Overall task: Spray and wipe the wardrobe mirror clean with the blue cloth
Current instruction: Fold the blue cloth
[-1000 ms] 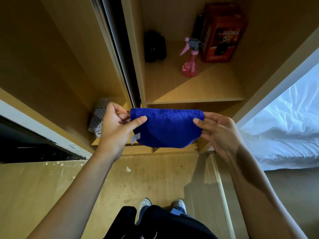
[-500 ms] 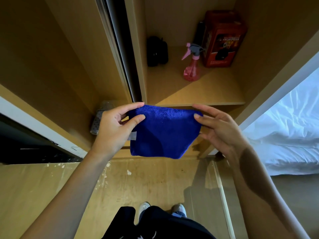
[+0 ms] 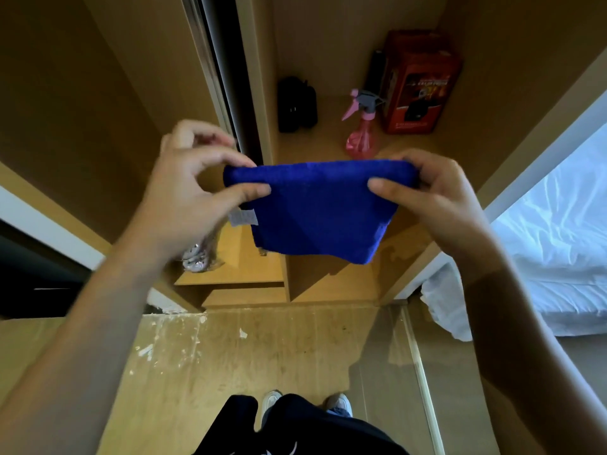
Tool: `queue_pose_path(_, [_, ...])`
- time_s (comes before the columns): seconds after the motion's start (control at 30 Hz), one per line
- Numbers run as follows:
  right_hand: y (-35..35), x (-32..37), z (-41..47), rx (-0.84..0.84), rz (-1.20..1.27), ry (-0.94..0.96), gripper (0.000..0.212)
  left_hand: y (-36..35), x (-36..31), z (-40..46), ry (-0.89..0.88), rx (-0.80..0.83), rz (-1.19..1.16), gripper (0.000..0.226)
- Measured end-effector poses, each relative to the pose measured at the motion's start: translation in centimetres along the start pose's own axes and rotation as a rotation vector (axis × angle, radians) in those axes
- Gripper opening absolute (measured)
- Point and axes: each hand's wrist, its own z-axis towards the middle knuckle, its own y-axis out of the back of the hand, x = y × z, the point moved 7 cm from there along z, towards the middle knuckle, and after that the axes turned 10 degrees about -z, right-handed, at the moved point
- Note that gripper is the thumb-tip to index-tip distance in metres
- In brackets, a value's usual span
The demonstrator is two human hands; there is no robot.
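Blue cloth (image 3: 320, 208) hangs folded between our left hand (image 3: 193, 192) and right hand (image 3: 437, 195), thumbs and fingers pinching its top corners, probably to square it for wiping.

Shelf access: my left hand (image 3: 193, 192) and my right hand (image 3: 440, 198) hold the blue cloth (image 3: 317, 208) stretched across the shelf opening, blocking my direct reach. On the shelf (image 3: 328, 142), the pink spray bottle (image 3: 359, 133) stands just beside the red box (image 3: 420, 83). The black object (image 3: 297, 105) stands well apart on the left. Bare shelf between bottle and black object admits a hand.
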Motion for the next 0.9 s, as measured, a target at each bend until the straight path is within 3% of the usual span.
queue_pose_path(0.1, [0.4,2.2,0.2,-0.006,0.460,0.071,0.002,0.4,-2.9,0.7,0.030,0.198,-0.546,0.014])
queue_pose_path(0.2, [-1.7,1.9,0.8,0.045,0.801,-0.129,0.019,-1.4,-2.1,1.0,0.117,0.209,-0.894,0.017])
queue_pose_path(0.27, [-4.2,-0.3,0.4,0.136,0.961,-0.392,0.036,-4.3,1.2,0.3,0.363,0.097,-1.160,0.021])
queue_pose_path(0.37, [-7.0,-4.1,-1.0,0.176,1.041,-0.652,0.043,-10.8,6.7,-3.2,0.819,0.045,-1.536,0.052])
queue_pose_path(0.47, [-8.1,-7.9,-2.6,0.130,1.065,-0.832,0.048,-14.6,9.3,-6.7,1.028,0.304,-1.755,0.078])
queue_pose_path(0.53, [-8.5,-9.4,-3.3,0.117,1.118,-0.914,0.046,-14.9,9.4,-7.6,1.017,0.458,-1.806,0.084])
queue_pose_path(0.67, [-8.4,-11.0,-3.4,0.068,1.180,-0.950,0.033,-14.6,11.3,-8.1,1.082,0.391,-1.570,0.093])
queue_pose_path(0.83, [-8.6,-11.8,-4.1,0.063,1.153,-0.892,0.058,-13.7,10.0,-8.2,1.114,0.388,-1.528,0.062])
queue_pose_path(0.9, [-10.2,-12.8,-5.6,0.014,1.101,-0.981,0.052,-13.5,8.6,-7.7,1.052,0.401,-1.589,0.056])
